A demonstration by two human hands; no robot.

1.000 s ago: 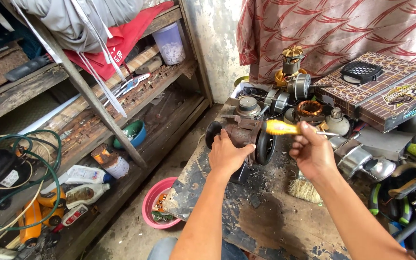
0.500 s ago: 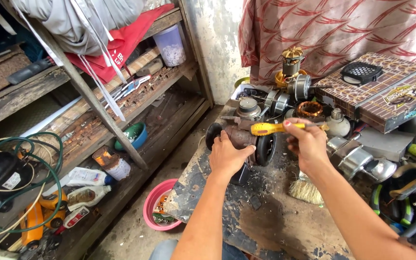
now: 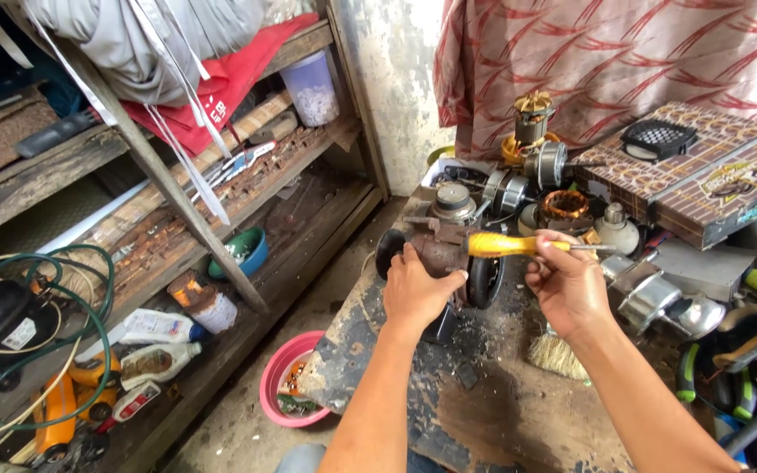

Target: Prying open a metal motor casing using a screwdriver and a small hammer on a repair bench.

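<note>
Left hand: the left hand (image 3: 415, 291) is clamped over a rusty motor unit (image 3: 445, 254) near the bench's left edge, steadying it.
Right hand: the right hand (image 3: 564, 285) is closed around a yellow-handled screwdriver (image 3: 519, 246), held roughly level across the motor unit with the handle toward the left hand and the shaft pointing right.
Risk of slip: judged from the grip, the tool could skid off the greasy metal and jab the steadying hand.
Risk of fall: the unit sits near the edge; a hard push might tip it off.
Surface: a worn, stained wooden bench (image 3: 484, 412), crowded with motor windings (image 3: 565, 206).
Room: a wooden shelf (image 3: 177, 219) stands at the left; a pink bowl (image 3: 286, 390) is on the floor.
</note>
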